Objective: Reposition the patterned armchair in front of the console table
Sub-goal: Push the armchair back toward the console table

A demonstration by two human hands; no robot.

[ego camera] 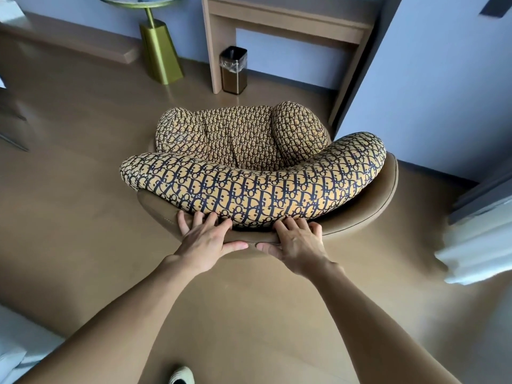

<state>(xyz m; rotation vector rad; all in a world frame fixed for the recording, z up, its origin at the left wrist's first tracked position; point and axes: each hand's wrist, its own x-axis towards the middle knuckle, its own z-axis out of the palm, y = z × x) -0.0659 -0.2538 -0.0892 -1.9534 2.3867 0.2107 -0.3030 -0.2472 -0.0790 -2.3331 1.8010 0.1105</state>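
The patterned armchair (249, 173) stands on the tan floor, its yellow-and-navy cushions facing away from me toward the wooden console table (285, 20) at the top of the view. My left hand (207, 236) and my right hand (293, 242) both grip the top edge of the chair's brown backrest shell. Their fingers reach over the rim against the back cushion, and the thumbs lie under the rim. The chair's front sits a short way before the table's open knee space, slightly right of its left leg.
A small metal waste bin (233, 70) with a plastic liner stands by the console table's left leg. A gold-based side table (160, 48) is further left. A blue-grey wall corner (415, 79) juts in at right. White fabric (476, 245) hangs at the right edge.
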